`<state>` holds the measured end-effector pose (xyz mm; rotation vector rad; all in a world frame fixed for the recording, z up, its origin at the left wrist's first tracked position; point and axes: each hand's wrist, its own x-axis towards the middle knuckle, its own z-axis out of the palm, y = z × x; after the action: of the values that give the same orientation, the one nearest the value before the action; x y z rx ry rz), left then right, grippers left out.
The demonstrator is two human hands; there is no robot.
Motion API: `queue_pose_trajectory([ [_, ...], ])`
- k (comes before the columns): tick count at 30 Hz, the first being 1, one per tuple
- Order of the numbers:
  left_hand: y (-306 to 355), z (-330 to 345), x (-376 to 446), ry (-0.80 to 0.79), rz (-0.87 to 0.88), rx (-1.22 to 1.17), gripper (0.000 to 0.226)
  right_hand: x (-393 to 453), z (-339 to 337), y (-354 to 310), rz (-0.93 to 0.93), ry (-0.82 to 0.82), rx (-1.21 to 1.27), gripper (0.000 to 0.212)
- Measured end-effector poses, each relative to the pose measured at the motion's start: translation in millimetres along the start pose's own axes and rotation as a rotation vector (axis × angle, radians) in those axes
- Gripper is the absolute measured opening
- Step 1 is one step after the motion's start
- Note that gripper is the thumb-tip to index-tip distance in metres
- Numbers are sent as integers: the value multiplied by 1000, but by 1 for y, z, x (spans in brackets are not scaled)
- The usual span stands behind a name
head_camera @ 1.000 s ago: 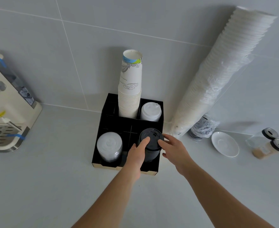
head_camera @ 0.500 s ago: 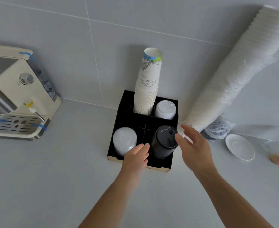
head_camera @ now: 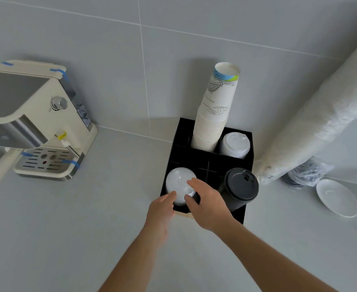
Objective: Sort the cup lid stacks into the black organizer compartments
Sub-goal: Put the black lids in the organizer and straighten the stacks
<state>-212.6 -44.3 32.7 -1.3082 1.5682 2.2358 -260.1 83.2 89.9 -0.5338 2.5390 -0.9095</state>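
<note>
Head view: both my hands are at the front-left compartment of the black organizer [head_camera: 248, 165]. My left hand [head_camera: 160, 209] has fingertips against the near side of the clear lid stack [head_camera: 178, 182]; my right hand [head_camera: 207, 202] reaches across, fingers spread over its right side and top edge. Contact on both sides, but I cannot tell if either hand has closed into a real grasp; the left is motion-blurred. The clear stack sits upright in that compartment. The black lid stack [head_camera: 239, 188] is in the front-right compartment, tilted right, no hand on it. The white lid stack [head_camera: 234, 145] is back-right, beside the paper cup stack [head_camera: 215, 114] in the back row. Espresso machine [head_camera: 32, 121] far left on the counter, saucer [head_camera: 337, 198] far right, wrapped cup sleeve [head_camera: 318, 114] leaning on the wall.
</note>
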Motion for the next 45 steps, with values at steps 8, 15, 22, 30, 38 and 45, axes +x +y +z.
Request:
queue_pose_trajectory([
  [8, 11, 19, 33, 59, -84, 108, 46, 25, 14, 5, 81, -117, -257, 55],
  [15, 19, 33, 51, 8, -123, 117, 52, 18, 22, 21, 74, -67, -265, 60],
  [22, 18, 34, 49, -80, -157, 24, 47, 9, 26, 33, 77, -25, -189, 62],
  [30, 22, 32, 42, -92, -160, -12, 45, 10, 19, 29, 105, -42, -51, 63],
  [38, 23, 25, 31, -48, -74, 87, 28, -7, 6, 15, 90, -8, 21, 53],
  [45, 27, -4, 7, -63, 197, 294, 16, -39, -30, -10, -41, 91, 187, 39],
])
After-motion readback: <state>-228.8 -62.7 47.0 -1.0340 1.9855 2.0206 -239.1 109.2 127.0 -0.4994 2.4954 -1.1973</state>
